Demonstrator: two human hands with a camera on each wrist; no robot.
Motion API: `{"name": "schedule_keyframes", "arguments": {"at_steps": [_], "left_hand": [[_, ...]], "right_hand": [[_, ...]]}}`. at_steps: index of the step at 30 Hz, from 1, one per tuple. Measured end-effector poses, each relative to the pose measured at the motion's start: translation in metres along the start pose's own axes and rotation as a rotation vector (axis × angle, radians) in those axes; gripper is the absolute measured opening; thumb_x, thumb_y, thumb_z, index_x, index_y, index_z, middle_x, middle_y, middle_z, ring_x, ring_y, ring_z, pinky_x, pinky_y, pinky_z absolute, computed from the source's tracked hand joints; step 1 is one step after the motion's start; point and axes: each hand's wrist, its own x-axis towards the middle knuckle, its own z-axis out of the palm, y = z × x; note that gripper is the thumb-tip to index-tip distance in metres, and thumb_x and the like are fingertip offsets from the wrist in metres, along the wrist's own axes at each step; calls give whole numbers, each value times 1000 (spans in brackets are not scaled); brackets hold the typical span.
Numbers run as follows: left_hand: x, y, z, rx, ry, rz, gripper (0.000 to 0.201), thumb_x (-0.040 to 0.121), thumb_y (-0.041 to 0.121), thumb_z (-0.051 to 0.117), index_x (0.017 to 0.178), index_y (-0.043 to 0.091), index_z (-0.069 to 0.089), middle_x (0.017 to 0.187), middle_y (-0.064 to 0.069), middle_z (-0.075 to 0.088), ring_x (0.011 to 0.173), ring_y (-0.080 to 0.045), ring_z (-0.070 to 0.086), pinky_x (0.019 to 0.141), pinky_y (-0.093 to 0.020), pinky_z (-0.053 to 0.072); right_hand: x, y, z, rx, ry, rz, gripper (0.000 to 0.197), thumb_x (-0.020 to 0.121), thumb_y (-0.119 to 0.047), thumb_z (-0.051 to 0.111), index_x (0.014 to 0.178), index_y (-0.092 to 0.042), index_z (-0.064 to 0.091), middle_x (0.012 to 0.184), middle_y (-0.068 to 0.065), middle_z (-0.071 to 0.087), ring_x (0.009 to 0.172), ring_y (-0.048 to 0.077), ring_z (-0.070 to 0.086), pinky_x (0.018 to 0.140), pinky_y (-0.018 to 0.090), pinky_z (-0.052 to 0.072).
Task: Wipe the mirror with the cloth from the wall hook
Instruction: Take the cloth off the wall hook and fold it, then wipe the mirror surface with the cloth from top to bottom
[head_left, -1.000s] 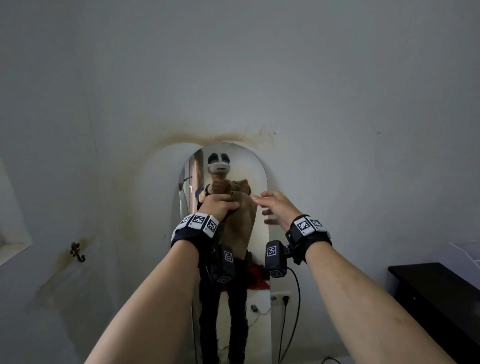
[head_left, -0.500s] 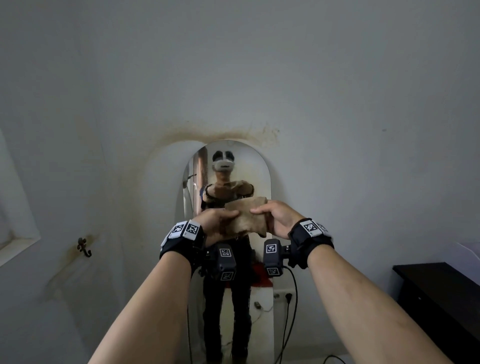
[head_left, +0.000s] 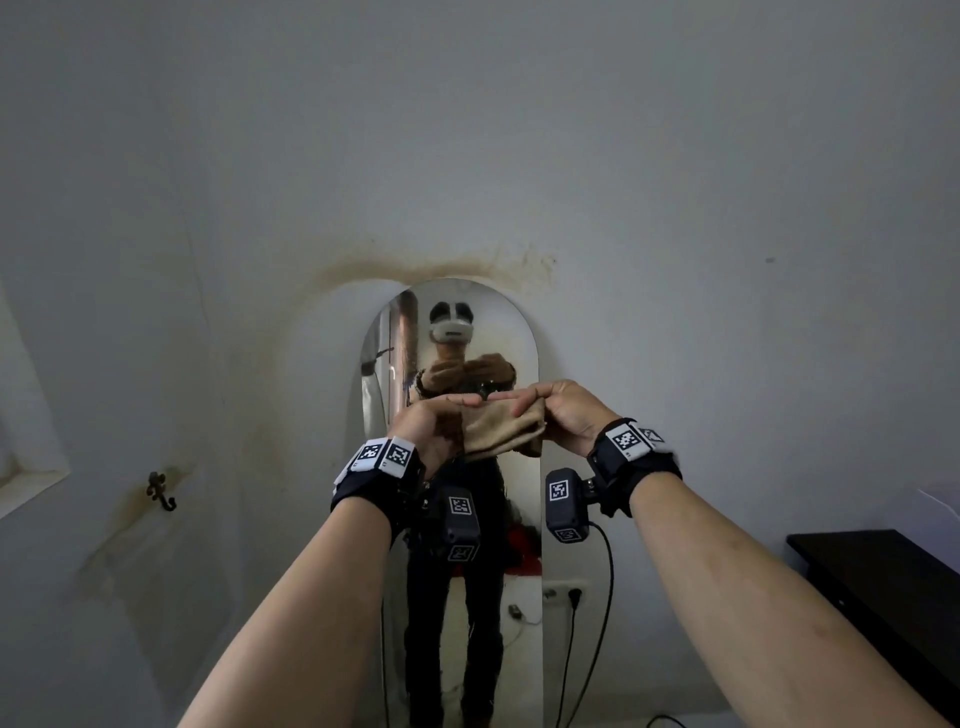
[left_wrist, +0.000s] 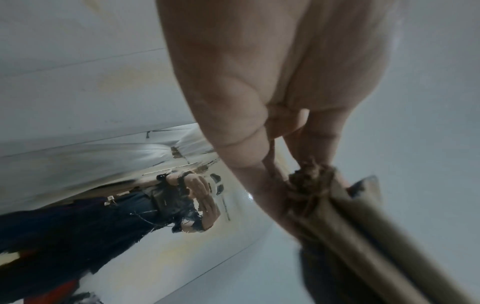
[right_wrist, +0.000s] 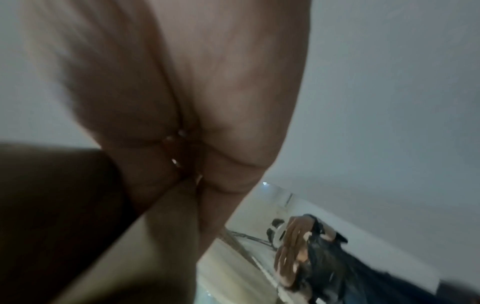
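A tan cloth (head_left: 501, 430), folded into a thick band, is stretched between my two hands in front of the arched mirror (head_left: 511, 332) on the grey wall. My left hand (head_left: 434, 423) grips the cloth's left end; my right hand (head_left: 558, 413) grips its right end, fingers curled over the top edge. In the left wrist view the folded cloth (left_wrist: 363, 236) runs from my fingers toward the lower right. In the right wrist view the cloth (right_wrist: 155, 236) fills the lower left, and the mirror (right_wrist: 246, 257) shows beyond. The cloth is held away from the glass.
A small metal wall hook (head_left: 161, 491) hangs bare at the lower left. A window recess (head_left: 26, 467) lies at the far left. A dark cabinet (head_left: 883, 582) stands at the right. A wall socket (head_left: 566, 592) with a cable sits beside the mirror's foot.
My right hand has taken hold of the cloth that the left hand alone held. The hanging cloth has been folded into a compact band between both hands.
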Motion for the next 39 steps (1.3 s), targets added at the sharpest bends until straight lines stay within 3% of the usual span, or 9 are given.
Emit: {"name": "schedule_keyframes", "arguments": {"at_steps": [4, 9, 12, 16, 20, 23, 29, 34, 39], "left_hand": [[10, 0, -6, 118, -48, -19, 17, 84, -4, 56, 89, 4, 71, 77, -6, 73, 74, -19, 66, 63, -25, 51], [34, 7, -14, 377, -111, 56, 37, 75, -22, 55, 72, 10, 72, 70, -7, 70, 74, -20, 64, 67, -24, 51], [55, 14, -17, 390, -126, 110, 35, 73, -23, 57, 75, 9, 71, 68, -2, 73, 69, -16, 67, 63, -21, 54], [95, 24, -39, 417, -57, 230, 31, 75, -17, 63, 79, 13, 73, 84, -9, 71, 89, -26, 66, 85, -35, 55], [140, 24, -85, 759, 192, 429, 38, 83, 9, 68, 119, 22, 68, 123, -4, 65, 117, -23, 59, 104, -34, 46], [164, 18, -126, 1112, 259, 479, 56, 90, 22, 62, 144, 21, 45, 151, -4, 43, 140, -25, 38, 116, -35, 30], [210, -7, -181, 1602, 257, 400, 80, 98, 46, 39, 155, 14, -6, 164, -5, -11, 152, -21, -7, 123, -40, 3], [234, -24, -192, 1627, 316, 404, 79, 96, 55, 25, 155, 18, -13, 161, 1, -23, 151, -17, -11, 123, -39, -1], [244, -36, -193, 1616, 392, 456, 81, 88, 61, 9, 154, 19, -11, 161, 3, -21, 149, -12, -14, 124, -38, -1]], "right_hand": [[0, -2, -19, -103, -136, 112, 37, 66, 10, 47, 91, -6, 70, 112, 11, 68, 95, 27, 62, 84, 42, 49], [26, 1, -16, -164, -251, 253, 62, 77, -19, 70, 133, -21, 45, 126, 16, 59, 103, 29, 59, 87, 42, 48], [58, 15, 11, -304, -220, 226, 34, 85, -3, 67, 117, -11, 61, 114, 15, 65, 102, 30, 64, 96, 43, 49], [102, 27, 27, -301, 37, 163, 25, 86, 11, 57, 89, -12, 68, 85, 10, 69, 77, 25, 67, 72, 32, 56], [147, 33, 15, -314, 300, 106, 22, 83, 7, 61, 92, -10, 70, 93, 14, 70, 91, 31, 66, 84, 36, 51], [169, 27, -2, -213, 524, 41, 12, 82, 2, 62, 80, -8, 67, 85, 13, 66, 84, 26, 61, 75, 32, 45], [219, 2, -30, -389, 737, -222, 21, 86, -4, 58, 90, -19, 72, 93, 6, 72, 93, 23, 65, 86, 35, 52], [275, -13, -56, -750, 798, -606, 41, 87, 4, 55, 120, -16, 67, 127, 5, 64, 119, 19, 58, 104, 28, 44], [323, 23, -71, -1264, 682, -880, 55, 76, 7, 59, 127, -12, 63, 139, 7, 55, 133, 29, 45, 113, 48, 31]]}}
